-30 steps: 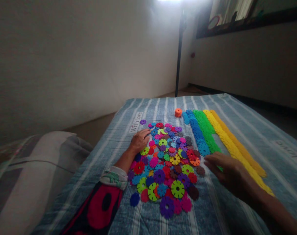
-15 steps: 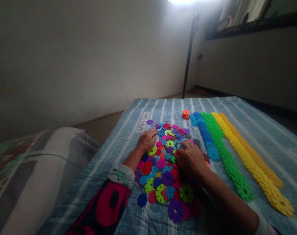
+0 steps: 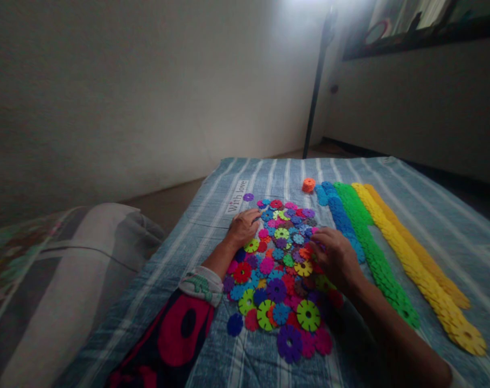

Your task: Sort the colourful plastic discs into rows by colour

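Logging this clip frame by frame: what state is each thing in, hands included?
left hand: palm down on the pile's left edge; grip unclear.
right hand: fingertips on the pile's right side; grip unclear.
mixed disc pile: loose, overlapping, unsorted.
blue row: laid out, overlapping.
green row: laid out, overlapping.
yellow row: laid out, overlapping.
amber row: laid out, overlapping.
orange stack: upright, apart from the pile.
purple disc: flat, alone.

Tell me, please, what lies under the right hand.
The right hand rests on the pile of coloured discs; discs show round its edge. Which discs lie beneath the palm, and whether the fingers pinch one, is covered.
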`<action>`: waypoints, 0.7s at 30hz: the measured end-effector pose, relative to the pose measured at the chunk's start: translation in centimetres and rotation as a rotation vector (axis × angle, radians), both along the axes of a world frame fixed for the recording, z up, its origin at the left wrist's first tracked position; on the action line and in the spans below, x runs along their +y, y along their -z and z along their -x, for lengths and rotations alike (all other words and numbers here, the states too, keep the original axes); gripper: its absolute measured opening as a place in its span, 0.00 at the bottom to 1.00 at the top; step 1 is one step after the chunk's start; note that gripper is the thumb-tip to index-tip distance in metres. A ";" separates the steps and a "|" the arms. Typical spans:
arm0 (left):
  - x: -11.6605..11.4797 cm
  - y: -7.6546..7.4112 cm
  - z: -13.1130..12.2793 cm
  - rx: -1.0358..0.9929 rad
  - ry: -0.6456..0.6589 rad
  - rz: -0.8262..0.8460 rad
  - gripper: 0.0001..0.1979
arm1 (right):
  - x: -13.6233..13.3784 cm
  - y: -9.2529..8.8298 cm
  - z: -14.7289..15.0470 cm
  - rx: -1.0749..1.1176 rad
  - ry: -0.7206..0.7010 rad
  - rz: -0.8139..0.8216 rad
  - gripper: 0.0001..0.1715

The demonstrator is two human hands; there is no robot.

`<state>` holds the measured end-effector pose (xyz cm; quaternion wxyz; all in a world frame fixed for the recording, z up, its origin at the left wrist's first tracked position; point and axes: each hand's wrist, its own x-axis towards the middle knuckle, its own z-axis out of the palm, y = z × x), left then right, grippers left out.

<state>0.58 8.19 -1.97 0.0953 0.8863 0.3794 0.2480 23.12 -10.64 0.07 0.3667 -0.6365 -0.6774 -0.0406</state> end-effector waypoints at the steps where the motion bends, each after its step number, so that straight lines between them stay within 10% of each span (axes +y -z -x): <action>1: 0.0 0.0 0.0 0.001 -0.001 0.001 0.16 | -0.1 0.0 0.1 -0.017 0.022 -0.022 0.11; 21: 0.1 0.3 0.0 -0.008 -0.006 0.007 0.17 | -1.1 -0.4 3.9 -0.152 -0.316 0.142 0.12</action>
